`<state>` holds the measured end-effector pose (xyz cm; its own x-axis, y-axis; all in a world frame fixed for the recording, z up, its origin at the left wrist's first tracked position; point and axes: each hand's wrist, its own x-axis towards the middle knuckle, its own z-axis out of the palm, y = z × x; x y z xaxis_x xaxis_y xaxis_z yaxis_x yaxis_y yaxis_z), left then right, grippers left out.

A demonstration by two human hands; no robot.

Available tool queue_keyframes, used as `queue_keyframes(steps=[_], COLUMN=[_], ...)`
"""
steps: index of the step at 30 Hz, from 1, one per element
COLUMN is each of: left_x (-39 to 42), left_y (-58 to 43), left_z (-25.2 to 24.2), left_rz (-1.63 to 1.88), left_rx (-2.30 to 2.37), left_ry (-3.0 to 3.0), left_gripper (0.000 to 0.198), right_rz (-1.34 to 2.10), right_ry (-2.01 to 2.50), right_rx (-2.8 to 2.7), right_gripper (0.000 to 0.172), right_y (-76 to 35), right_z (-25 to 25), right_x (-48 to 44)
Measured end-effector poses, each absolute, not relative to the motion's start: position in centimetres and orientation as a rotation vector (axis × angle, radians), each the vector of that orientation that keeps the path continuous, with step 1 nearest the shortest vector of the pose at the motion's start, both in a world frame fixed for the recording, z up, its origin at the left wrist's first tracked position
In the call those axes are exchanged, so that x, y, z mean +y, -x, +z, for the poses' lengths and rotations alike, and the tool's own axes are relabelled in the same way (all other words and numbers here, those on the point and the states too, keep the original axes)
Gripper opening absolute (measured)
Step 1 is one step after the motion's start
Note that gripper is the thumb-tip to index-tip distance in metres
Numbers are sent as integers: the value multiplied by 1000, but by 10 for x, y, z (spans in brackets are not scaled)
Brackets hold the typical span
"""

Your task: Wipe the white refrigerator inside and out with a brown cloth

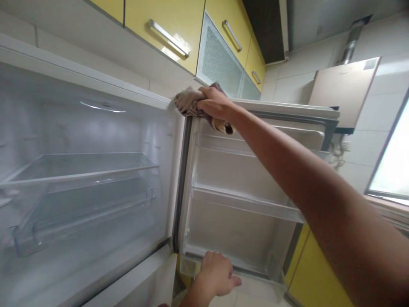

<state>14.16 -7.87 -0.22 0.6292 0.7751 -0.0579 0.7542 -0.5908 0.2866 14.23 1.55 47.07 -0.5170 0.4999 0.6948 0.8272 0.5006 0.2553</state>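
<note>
My right hand [214,102] reaches up to the top corner of the refrigerator door on its hinge side. Its fingers are closed around a crumpled, patterned brown cloth [187,102], which touches the door's upper edge. Part of the cloth hangs below the hand. The refrigerator door [236,170] stands wide open, showing clear plastic door shelves. Low in front of the door's bottom edge is my left hand [216,273], back upward and thumb held apart, with nothing seen in it. Its fingers are partly curled and foreshortened.
To the left is the lit refrigerator compartment [96,132] with a glass shelf [92,166] and a clear drawer [92,213]. Yellow wall cabinets [166,25] hang above. A water heater [345,94] and a window [390,162] are at the right.
</note>
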Motion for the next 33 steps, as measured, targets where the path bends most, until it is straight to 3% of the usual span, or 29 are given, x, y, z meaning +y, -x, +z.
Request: queue_keyframes(steps=[5,8,12,15,21,27,33], left_x=[-79,-80,-84,-85,-84,-83,-86], left_y=[-136,-131,-127,-126,-134,-132,-123], left_z=[1,1,0,0,3,5,3], left_rz=[66,52,68,82,50,13,14], left_rx=[1232,1213,1195,1189,1235,1272,1243], left_ry=[-2566,-2567,-2576,-2582,-2571,-2553,-2560], left_gripper=[59,58,58,56,55,55,55], right_rz=[-981,-1024,-1068,-1009,-976,-998,-851], right_ry=[1017,1040,1326,1413,1103,948,854], right_rx=[-2330,-2316,-1817,-1578,-2105,-2407,-2549], right_gripper=[44,43,29,29,54,51,54], right_y=[-98,-147,-248,-290,-207,-103,-159], right_z=[464,481,506,506,483,451,452], right_x=[19,-3,-32,-41,-16,12,-12])
